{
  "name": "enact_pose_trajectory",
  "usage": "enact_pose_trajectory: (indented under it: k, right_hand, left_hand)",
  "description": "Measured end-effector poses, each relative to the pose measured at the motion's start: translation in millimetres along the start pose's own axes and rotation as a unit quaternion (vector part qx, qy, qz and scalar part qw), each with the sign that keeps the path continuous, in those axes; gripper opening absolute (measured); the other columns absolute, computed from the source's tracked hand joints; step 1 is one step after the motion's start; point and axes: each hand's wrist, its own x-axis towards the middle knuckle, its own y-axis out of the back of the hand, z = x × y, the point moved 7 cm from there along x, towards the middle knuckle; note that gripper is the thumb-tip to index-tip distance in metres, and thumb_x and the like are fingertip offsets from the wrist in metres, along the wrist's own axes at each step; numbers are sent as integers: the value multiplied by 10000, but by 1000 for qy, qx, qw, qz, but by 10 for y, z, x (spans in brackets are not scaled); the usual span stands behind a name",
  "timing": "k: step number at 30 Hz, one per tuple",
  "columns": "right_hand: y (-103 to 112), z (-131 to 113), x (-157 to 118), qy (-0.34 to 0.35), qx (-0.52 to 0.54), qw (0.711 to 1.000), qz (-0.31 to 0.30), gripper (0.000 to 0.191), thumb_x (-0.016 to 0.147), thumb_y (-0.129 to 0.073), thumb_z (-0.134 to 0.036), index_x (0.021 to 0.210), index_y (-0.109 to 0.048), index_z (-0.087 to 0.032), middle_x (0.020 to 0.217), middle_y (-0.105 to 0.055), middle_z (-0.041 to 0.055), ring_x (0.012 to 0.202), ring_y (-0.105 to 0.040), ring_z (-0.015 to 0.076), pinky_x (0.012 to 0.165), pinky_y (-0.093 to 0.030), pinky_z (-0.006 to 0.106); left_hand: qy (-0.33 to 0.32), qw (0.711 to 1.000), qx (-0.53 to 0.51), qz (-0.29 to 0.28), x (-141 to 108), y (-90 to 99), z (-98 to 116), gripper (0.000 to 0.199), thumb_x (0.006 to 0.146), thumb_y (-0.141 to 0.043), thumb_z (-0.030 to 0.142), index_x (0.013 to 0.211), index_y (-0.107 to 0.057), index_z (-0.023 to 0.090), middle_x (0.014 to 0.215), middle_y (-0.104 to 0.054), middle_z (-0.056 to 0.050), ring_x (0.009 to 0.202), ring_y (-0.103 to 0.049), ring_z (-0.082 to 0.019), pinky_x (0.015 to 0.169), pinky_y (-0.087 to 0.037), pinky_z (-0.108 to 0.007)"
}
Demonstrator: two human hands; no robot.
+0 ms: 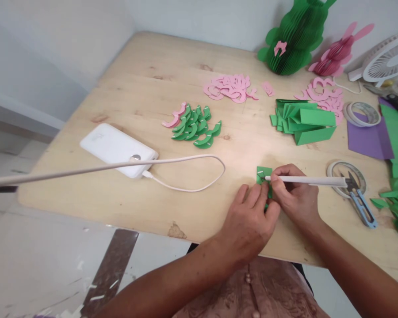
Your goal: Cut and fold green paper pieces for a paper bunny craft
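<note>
My right hand (pixel 296 194) grips a slim white pen (pixel 313 180) near its tip. The tip rests on a small folded green paper piece (pixel 263 172) near the table's front edge, where short white and dark marks show. Holding that paper down, my left hand (pixel 248 216) has its fingers close together on the paper's lower part, which they mostly hide. Both hands almost touch at the paper. Right of them lie blue-handled thread snips (pixel 363 205), their blades across a tape roll (pixel 334 170).
A white power bank (pixel 116 148) with a cable (pixel 185 160) lies left. Beyond are curved green pieces (pixel 194 126), pink scraps (pixel 230 88) and folded green strips (pixel 305 119). Paper rabbits, green (pixel 295 35) and pink (pixel 338 55), stand behind, near a white fan (pixel 388 59).
</note>
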Motion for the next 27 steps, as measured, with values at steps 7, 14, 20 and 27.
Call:
enact_pose_trajectory:
  k: [7,14,20,27]
  right_hand:
    - [-5,34,-15,-2,21,1000,5,78,802,-565,-230,727,-566,-209,606,-592,-26,514,-531,111,465,-420,218]
    - [-13,60,-29,0,27,1000,-1,75,814,-577,-245,751,-576,-207,622,-595,-27,522,-532,108,473,-426,214]
    - [-13,42,-22,10,8,1000,-1,75,815,-565,-229,745,-573,-205,613,-590,-31,513,-522,102,470,-414,209]
    - [2,8,-13,21,-3,1000,4,81,795,-553,-199,714,-556,-205,596,-581,-36,511,-525,100,471,-410,203]
  left_hand:
    - [1,1000,5,13,0,6,0,154,886,-448,138,970,-576,116,1172,-616,-197,986,-590,-253,874,-432,-407]
    - [-1,1000,3,12,2,11,2,158,883,-449,123,969,-582,112,1180,-612,-198,983,-589,-253,868,-434,-408]
    - [-1,1000,-2,15,5,17,5,153,882,-442,119,942,-583,118,1149,-626,-189,962,-592,-251,851,-439,-403]
    - [1,1000,2,8,3,8,0,153,885,-447,130,961,-579,116,1181,-611,-199,970,-590,-249,870,-434,-409]
